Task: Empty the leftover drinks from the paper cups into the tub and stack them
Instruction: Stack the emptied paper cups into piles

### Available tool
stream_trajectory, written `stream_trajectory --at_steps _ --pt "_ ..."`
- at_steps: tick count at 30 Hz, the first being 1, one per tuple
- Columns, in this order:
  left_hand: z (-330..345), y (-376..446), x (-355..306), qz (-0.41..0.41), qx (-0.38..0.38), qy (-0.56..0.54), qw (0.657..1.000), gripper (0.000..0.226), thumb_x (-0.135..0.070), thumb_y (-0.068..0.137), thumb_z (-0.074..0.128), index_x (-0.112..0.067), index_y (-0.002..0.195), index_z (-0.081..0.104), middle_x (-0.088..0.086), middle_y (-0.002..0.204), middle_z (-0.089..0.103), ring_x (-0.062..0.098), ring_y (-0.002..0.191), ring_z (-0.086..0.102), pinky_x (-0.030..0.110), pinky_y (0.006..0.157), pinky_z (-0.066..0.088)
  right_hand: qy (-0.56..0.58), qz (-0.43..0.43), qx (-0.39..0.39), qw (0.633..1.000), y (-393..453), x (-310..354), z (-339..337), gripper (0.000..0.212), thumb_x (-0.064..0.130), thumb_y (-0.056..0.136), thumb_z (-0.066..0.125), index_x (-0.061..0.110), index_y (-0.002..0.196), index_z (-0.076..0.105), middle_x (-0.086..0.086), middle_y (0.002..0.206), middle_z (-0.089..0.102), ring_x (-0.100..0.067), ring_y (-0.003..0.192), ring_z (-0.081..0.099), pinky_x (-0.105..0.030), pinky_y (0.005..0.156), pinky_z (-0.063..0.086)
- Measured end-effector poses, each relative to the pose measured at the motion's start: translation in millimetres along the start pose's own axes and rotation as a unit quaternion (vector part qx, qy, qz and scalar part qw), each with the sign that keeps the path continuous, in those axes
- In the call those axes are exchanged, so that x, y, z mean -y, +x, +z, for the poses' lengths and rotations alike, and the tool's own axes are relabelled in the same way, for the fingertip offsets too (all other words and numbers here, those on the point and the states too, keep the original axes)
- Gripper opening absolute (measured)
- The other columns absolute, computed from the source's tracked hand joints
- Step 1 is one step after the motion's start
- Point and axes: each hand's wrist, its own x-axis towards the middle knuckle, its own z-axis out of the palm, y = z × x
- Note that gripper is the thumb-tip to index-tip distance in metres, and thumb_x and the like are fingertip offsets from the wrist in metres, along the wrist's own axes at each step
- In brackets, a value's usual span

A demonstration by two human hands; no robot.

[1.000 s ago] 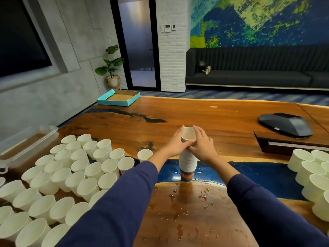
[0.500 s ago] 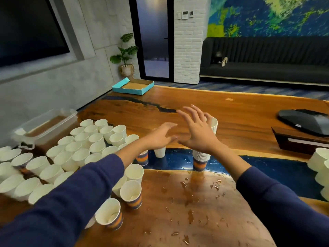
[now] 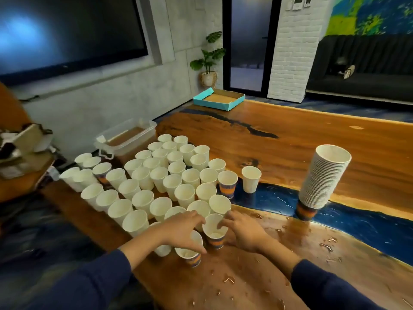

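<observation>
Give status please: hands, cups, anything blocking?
Left hand and right hand on near cups. Tall stack standing right. Tub beyond the crowded cups.

We see upright paper cups [image 3: 156, 180] packed rim to rim across the table's [image 3: 312, 139] left part, with only narrow gaps between them. Beyond that cluster the tub [image 3: 127, 139] sits at the table's left edge, so the cups stand between it and us. To the right, a single cup [image 3: 251, 179] and the tall stack [image 3: 321, 179] stand well apart, with bare wood between and beyond them.
</observation>
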Motion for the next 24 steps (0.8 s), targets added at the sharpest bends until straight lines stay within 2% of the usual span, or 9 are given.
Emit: stream_trajectory --at_steps 6,11,14,16,18,21,24 --pt "32.3 -9.7 8.1 0.005 -0.003 0.066 0.998 0.087 -0.047 0.080 0.072 -0.022 0.149 0.024 0.000 0.152 0.028 0.019 0.136 0.032 0.032 0.110 0.030 -0.032 -0.024 0.006 0.999 -0.1 0.9 16.8 0.031 0.030 0.097 0.051 0.024 0.127 0.060 0.001 0.130 0.056 -0.018 0.115 0.047 -0.027 0.092 0.037" --pt "49.2 -9.1 12.8 -0.002 -0.041 0.066 0.997 0.084 -0.038 0.085 0.069 -0.022 0.151 0.020 0.002 0.156 0.022 0.020 0.141 0.025 0.032 0.113 0.025 0.017 -0.048 -0.059 0.997 -5.0 -0.2 2.9 0.029 0.033 0.094 0.056 0.023 0.121 0.065 0.005 0.129 0.058 -0.013 0.113 0.049 -0.020 0.089 0.037" --pt "59.8 -9.6 11.8 -0.016 -0.085 -0.010 0.996 0.080 -0.045 0.087 0.064 -0.021 0.149 0.021 0.001 0.154 0.024 0.018 0.139 0.030 0.029 0.110 0.030 0.041 -0.067 -0.149 0.986 -8.4 3.4 -11.1 0.025 0.033 0.092 0.059 0.020 0.112 0.069 0.002 0.118 0.063 -0.011 0.098 0.050 -0.013 0.079 0.033" --pt "69.4 -9.7 11.0 -0.040 -0.117 -0.068 0.990 0.086 -0.049 0.084 0.065 -0.022 0.150 0.018 -0.001 0.155 0.022 0.018 0.138 0.033 0.031 0.109 0.033 0.051 -0.074 -0.205 0.975 -9.5 8.9 -20.4 0.022 0.034 0.088 0.060 0.019 0.099 0.071 0.001 0.101 0.066 -0.006 0.083 0.041 -0.009 0.069 0.026" --pt "80.2 -8.7 10.6 -0.066 -0.142 -0.119 0.980 0.094 -0.052 0.081 0.068 -0.023 0.151 0.013 -0.004 0.156 0.019 0.018 0.139 0.032 0.033 0.111 0.033 0.079 -0.088 -0.250 0.961 -10.8 15.3 -25.0 0.020 0.035 0.086 0.060 0.019 0.092 0.070 0.003 0.092 0.066 0.000 0.081 0.037 -0.007 0.068 0.026" --pt "93.7 -9.4 8.9 -0.073 -0.169 -0.245 0.952 0.097 -0.046 0.077 0.075 -0.028 0.149 0.013 -0.008 0.153 0.024 0.013 0.139 0.030 0.032 0.114 0.030 0.117 -0.116 -0.245 0.955 -10.4 26.3 -19.5 0.021 0.037 0.089 0.057 0.020 0.095 0.069 0.003 0.095 0.064 -0.004 0.086 0.045 -0.010 0.071 0.035" --pt "105.0 -12.8 5.6 -0.062 -0.201 -0.362 0.908 0.088 -0.034 0.075 0.080 -0.033 0.140 0.020 -0.011 0.141 0.038 0.007 0.134 0.035 0.019 0.108 0.029 0.138 -0.129 -0.206 0.960 -9.9 34.4 -3.4 0.018 0.030 0.087 0.063 0.019 0.100 0.070 0.001 0.100 0.065 -0.014 0.090 0.056 -0.019 0.075 0.046"
